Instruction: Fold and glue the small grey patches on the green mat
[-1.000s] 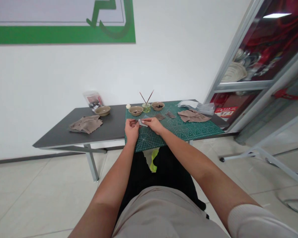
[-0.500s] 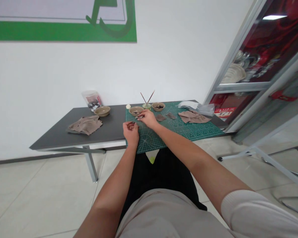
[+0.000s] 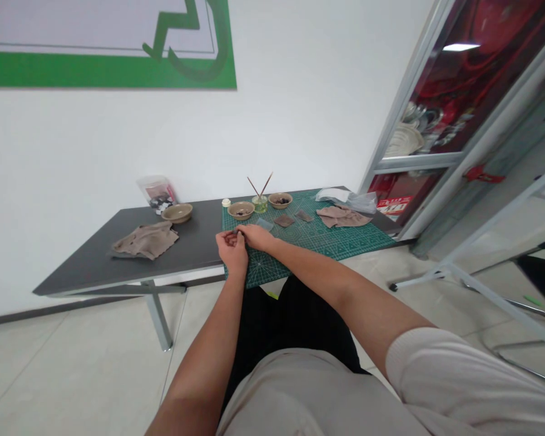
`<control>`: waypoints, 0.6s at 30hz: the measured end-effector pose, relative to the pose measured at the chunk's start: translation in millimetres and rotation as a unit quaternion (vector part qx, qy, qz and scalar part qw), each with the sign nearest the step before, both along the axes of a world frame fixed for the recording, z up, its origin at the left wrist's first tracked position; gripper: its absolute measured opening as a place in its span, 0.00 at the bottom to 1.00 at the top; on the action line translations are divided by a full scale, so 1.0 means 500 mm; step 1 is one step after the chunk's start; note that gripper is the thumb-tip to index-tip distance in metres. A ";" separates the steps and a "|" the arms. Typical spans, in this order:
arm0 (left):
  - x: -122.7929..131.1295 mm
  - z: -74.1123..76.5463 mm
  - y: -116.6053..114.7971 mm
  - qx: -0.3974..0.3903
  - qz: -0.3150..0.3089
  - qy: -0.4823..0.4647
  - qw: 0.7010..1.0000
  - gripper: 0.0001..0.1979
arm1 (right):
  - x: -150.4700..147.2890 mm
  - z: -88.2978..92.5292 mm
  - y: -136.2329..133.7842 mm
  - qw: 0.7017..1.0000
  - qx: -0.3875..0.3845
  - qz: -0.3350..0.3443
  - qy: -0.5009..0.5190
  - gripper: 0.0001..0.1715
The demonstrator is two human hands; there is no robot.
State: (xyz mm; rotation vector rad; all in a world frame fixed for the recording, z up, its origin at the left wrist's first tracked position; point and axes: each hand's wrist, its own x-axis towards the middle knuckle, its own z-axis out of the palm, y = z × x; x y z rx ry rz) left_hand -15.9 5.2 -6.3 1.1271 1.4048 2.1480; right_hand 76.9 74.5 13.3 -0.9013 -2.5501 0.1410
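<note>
My left hand (image 3: 233, 249) is closed, palm up, with its fingers curled around a small dark piece (image 3: 236, 231) that is too small to name. My right hand (image 3: 257, 237) meets it from the right, thumb and fingers pinched at the same piece. Both hands are above the green cutting mat (image 3: 272, 263). Just beyond them, a tan bowl (image 3: 241, 207) holds small dark bits. A pale grey square (image 3: 264, 224) lies flat by my right hand, and beside it are two brownish squares, a larger one (image 3: 284, 220) and a smaller one (image 3: 304, 216).
A glass jar (image 3: 260, 206) with two thin sticks stands between the first bowl and a second bowl (image 3: 280, 200) of dark bits. Crumpled brown cloths lie right (image 3: 343, 216) and left (image 3: 145, 241). Another bowl (image 3: 177, 212) and a clear container (image 3: 158, 194) stand at the left.
My right hand has come down from beside the bowl to my left fingertips. The pale thing at its fingertips is gone from them, and a pale grey square now shows on the mat.
</note>
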 end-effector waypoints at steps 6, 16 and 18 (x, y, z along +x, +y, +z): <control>-0.003 0.005 -0.003 -0.009 0.009 0.024 1.000 0.13 | 0.013 -0.010 -0.001 0.998 -0.020 0.051 0.019 0.13; 0.002 0.011 -0.010 -0.034 0.041 0.055 0.997 0.12 | 0.116 0.089 0.040 0.949 0.041 -0.193 0.245 0.14; 0.004 0.012 -0.012 -0.034 0.045 0.051 0.997 0.12 | 0.152 0.122 0.084 0.903 0.032 -0.311 0.294 0.18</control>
